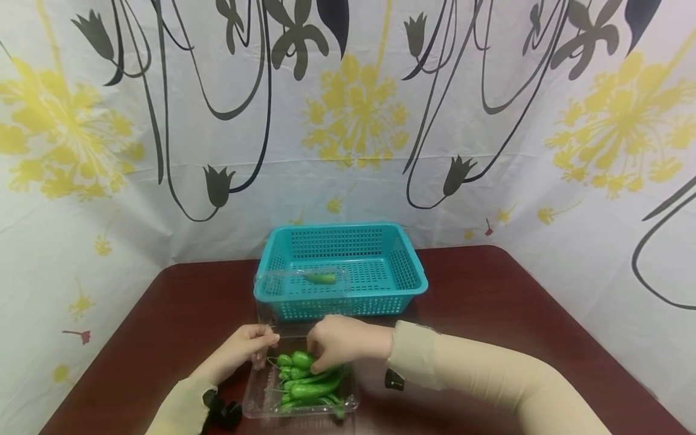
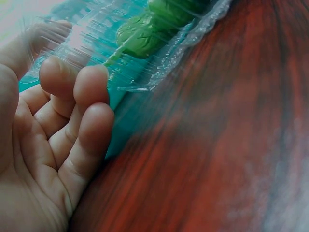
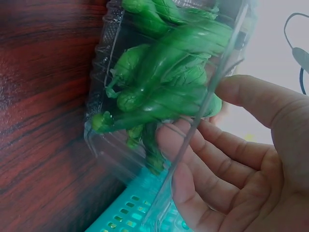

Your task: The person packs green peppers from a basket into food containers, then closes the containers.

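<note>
From where I stand, the green peppers (image 1: 315, 389) lie heaped in a clear plastic box (image 1: 272, 414) at the lower middle of the frame, on the dark red desk (image 1: 462, 290). The left hand (image 1: 241, 349) has a narrow grip, pinching the box's wall between thumb and fingers. The right hand (image 1: 348, 339) bends over the heap, its thumb touching a pepper; I can't tell whether its grip has closed on one.

To take peppers out well, I'd steady the thin plastic without squeezing it, take each one round its body rather than its stem, and lift straight up so the tangled stems don't drag others. I'd watch the clear lid (image 1: 304, 296) too, overlapping the teal basket (image 1: 386, 305), where one pepper (image 1: 321, 278) shows through it.

I see no brand or label; the pale mark on the black piece (image 1: 394, 379) by the right wrist is too small to read.
</note>
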`<state>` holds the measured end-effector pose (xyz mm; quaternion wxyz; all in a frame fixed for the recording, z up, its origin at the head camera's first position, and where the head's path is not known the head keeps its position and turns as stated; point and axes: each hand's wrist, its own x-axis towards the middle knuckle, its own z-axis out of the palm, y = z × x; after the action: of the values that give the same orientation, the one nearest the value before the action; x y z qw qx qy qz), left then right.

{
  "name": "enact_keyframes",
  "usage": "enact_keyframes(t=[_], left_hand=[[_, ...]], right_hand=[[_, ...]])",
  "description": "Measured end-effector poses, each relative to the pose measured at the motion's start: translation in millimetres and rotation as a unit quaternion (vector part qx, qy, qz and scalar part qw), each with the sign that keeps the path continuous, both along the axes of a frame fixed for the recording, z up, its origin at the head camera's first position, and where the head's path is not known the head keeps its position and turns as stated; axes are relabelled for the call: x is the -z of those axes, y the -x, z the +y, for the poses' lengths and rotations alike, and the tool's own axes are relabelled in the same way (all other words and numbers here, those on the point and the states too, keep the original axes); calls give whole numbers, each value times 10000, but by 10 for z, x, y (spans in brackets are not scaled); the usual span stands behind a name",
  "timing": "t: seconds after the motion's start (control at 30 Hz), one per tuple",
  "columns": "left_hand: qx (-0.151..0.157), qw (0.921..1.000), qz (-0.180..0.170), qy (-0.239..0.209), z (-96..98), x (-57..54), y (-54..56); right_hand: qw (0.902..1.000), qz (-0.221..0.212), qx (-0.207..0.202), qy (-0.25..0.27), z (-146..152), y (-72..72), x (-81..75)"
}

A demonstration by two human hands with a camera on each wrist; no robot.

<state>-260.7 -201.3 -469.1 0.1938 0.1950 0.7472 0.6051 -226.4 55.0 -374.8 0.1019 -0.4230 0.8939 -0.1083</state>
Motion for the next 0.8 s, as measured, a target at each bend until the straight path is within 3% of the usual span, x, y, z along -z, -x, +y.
enact_keyframes(t=[0.5,0.8], left_hand=[[-41,10000,4,45,13,14,-12],[40,10000,-29,-25,3,-4,-15]], right_hand=[[9986,-116,128,495,173,32,-96],[9948,6,30,1022,470,88,-401]])
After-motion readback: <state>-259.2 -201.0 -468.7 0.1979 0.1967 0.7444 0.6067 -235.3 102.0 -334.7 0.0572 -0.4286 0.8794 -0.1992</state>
